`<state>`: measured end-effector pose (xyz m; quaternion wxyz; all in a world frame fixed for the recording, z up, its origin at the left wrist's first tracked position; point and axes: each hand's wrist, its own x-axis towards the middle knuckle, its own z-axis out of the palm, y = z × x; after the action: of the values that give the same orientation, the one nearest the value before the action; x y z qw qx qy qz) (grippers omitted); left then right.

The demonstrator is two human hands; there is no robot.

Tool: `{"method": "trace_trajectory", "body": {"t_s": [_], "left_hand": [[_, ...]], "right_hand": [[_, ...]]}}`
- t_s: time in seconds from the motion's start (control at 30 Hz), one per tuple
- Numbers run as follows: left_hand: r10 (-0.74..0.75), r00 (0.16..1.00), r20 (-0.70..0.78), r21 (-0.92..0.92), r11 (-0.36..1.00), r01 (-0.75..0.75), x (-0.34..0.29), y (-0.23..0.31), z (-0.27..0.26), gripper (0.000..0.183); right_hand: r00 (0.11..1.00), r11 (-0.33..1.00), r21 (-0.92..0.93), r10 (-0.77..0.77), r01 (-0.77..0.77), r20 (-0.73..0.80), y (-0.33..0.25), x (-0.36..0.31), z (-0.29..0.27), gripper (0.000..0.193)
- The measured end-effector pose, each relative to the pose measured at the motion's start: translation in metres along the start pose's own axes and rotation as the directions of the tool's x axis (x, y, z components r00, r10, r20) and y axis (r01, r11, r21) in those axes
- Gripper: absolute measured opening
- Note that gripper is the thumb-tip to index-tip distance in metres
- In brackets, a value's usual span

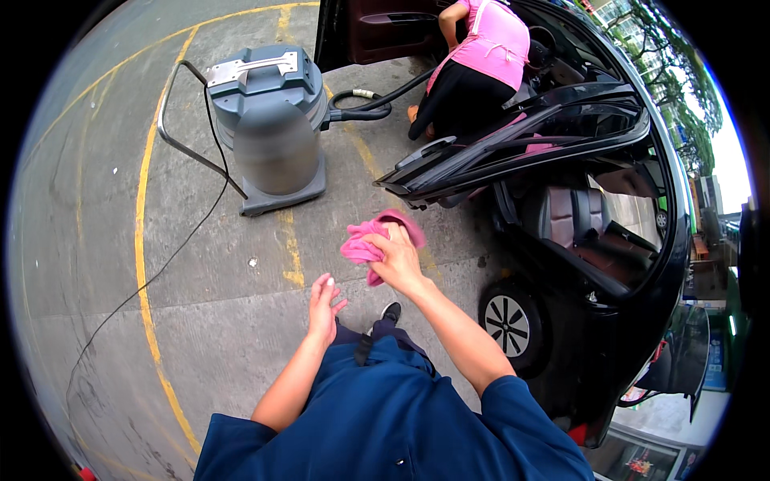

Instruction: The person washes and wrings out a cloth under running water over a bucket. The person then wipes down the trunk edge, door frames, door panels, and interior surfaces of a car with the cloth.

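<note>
A bunched pink cloth (pixel 362 243) is gripped in my right hand (pixel 396 258), held out in front of me above the pavement. Part of the cloth hangs below my fingers, and its far end is smeared by motion. My left hand (pixel 324 311) is bare, nearer to my body and to the left of the cloth, with its fingers apart. It touches nothing. To the right of my hands stands a black car (pixel 577 353) with its doors open, showing a dark leather seat (pixel 568 215) inside.
A grey wet-dry vacuum (pixel 273 128) stands ahead on the left, its black hose (pixel 365 112) running toward the car. A co-worker in a pink top (pixel 493 44) leans into the front doorway. The open rear door (pixel 521 144) juts out ahead. A thin cable (pixel 172 250) trails across the ground.
</note>
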<state>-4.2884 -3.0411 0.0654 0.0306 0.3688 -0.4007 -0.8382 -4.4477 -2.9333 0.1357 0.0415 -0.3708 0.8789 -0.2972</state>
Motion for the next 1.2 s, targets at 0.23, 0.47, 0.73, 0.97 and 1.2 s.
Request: {"method": "trace_trajectory", "body": {"t_s": [0.23,0.47,0.73,0.97,1.2], "left_hand": [[0.015,0.953,0.302,-0.463,0.877,0.132,-0.001,0.002,0.045,0.045],[0.094,0.774,0.626,-0.291,0.949,0.119,-0.017,0.045,0.094,0.054],[0.134,0.843,0.521,-0.005,0.988,-0.154,-0.028,0.037,0.063,0.047],[0.126,0.916,0.380,0.024,0.989,-0.146,-0.031,0.024,0.021,0.040],[0.065,0.928,0.368,0.052,0.995,-0.091,-0.030,0.012,0.000,0.036]], "right_hand": [[0.984,0.931,0.336,0.103,-0.146,0.145,-0.031,-0.049,0.004,0.056],[0.929,0.965,0.258,0.136,-0.046,-0.344,-0.010,-0.029,-0.065,0.048],[0.821,0.573,-0.791,-0.544,0.215,-0.171,0.023,0.033,-0.075,0.026],[0.891,0.591,-0.682,-0.398,0.431,0.218,0.049,0.025,-0.019,0.022],[0.891,0.681,-0.669,-0.449,0.298,-0.061,-0.027,0.062,-0.136,0.032]]}}
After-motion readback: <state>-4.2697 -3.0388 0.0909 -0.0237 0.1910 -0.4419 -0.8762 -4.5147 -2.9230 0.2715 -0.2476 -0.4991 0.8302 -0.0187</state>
